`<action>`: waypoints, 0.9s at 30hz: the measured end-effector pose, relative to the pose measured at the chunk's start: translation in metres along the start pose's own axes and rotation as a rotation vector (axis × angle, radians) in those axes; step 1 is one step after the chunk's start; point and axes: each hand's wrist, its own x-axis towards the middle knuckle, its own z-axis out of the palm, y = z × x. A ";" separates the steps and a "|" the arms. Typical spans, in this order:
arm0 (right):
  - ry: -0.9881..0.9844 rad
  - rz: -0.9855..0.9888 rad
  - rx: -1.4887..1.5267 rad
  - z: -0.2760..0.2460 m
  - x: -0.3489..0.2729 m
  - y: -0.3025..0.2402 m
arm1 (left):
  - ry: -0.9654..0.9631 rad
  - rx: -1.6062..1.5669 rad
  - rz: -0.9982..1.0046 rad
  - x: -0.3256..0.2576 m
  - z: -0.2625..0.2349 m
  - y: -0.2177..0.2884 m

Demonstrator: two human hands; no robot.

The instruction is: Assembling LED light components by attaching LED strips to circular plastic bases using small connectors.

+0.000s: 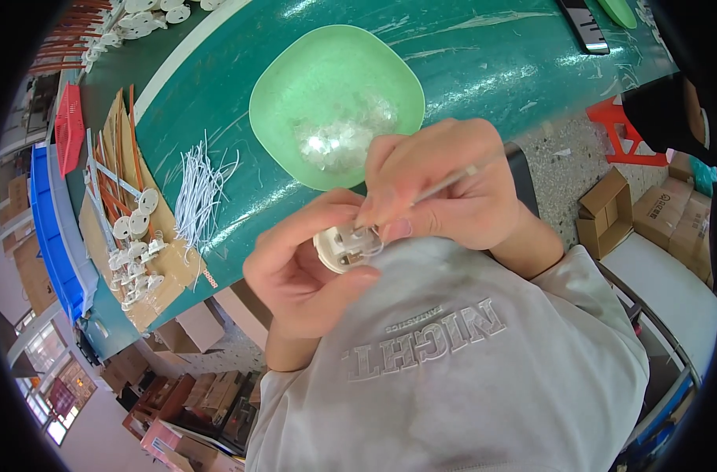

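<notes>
My left hand [295, 271] is closed around a small round white fitting [331, 252], held in front of my shirt. The fitting's open side faces up, with small metal parts inside. My right hand [449, 193] is closed too, its thumb and forefinger pinched at the fitting's right edge. A thin pale wire-like strand [445, 182] runs across the right fingers toward the upper right, where it blurs. At the fingertips a small clear piece [371, 242] shows beside the fitting. The exact grip of the right fingertips is partly hidden.
Beyond my hands a green bowl [268, 94] holds many small clear pieces [347, 130] on the green table [484, 71]. To the left lie a bundle of white wires [201, 189] and cardboard [150, 303] with white round fittings. A dark phone-like object [585, 27] rests far right.
</notes>
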 end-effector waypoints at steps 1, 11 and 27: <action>-0.002 0.001 0.001 -0.004 0.002 0.001 | -0.060 0.126 0.168 0.005 -0.001 0.000; -0.017 -0.161 -0.430 0.007 -0.002 -0.015 | -0.133 0.926 0.718 0.002 -0.014 -0.007; 0.037 -0.050 -0.437 0.009 -0.003 -0.016 | -0.027 0.535 0.437 -0.002 -0.018 -0.005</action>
